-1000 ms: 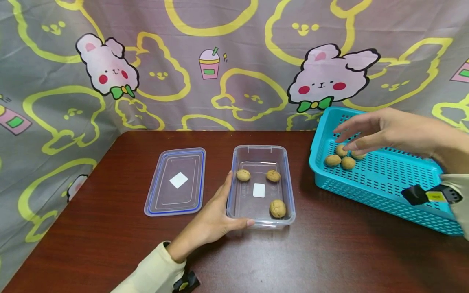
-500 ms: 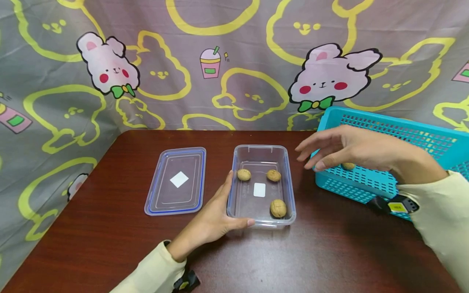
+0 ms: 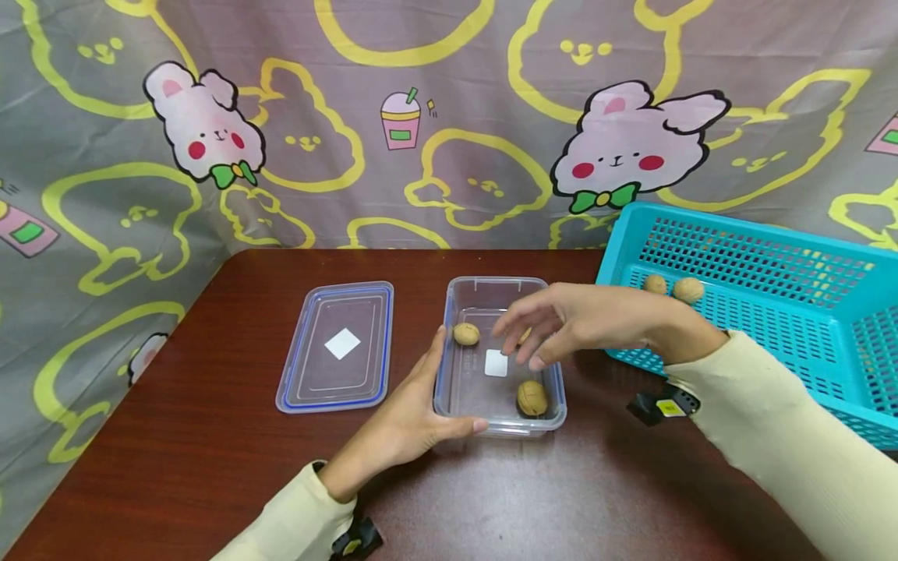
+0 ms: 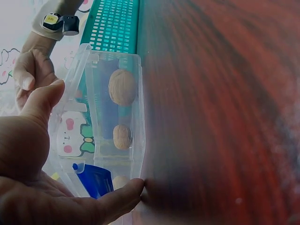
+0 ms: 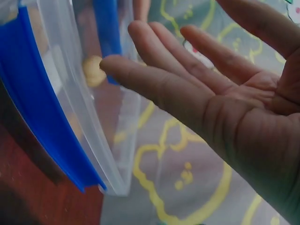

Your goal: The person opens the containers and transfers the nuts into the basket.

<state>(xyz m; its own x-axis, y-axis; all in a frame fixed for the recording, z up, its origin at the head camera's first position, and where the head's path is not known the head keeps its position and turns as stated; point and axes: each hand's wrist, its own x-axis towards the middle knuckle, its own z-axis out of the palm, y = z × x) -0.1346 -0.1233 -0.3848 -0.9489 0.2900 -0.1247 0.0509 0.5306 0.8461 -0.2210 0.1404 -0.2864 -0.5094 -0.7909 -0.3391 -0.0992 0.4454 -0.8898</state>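
My left hand (image 3: 410,417) holds the near left corner of a clear plastic food box (image 3: 456,389), thumb along the front rim and fingers against the left wall. Inside, a walnut (image 3: 466,334) lies at the left and a bigger walnut (image 3: 532,398) at the front right. Another walnut (image 3: 524,336) is mostly covered by my right hand (image 3: 561,323), which hovers over the box's right side. In the right wrist view its fingers are loosely extended and the palm is bare. The left wrist view shows a walnut (image 4: 123,87) through the box wall.
A turquoise plastic basket (image 3: 772,308) stands at the right, with walnuts (image 3: 688,291) at its left end, partly behind my right arm. The box's clear lid with a blue seal (image 3: 341,345) lies on the brown table (image 3: 231,467) at left. A cartoon-print curtain (image 3: 449,179) hangs behind.
My right hand has moved left from above the basket to over the box. My left hand and the box have stayed put.
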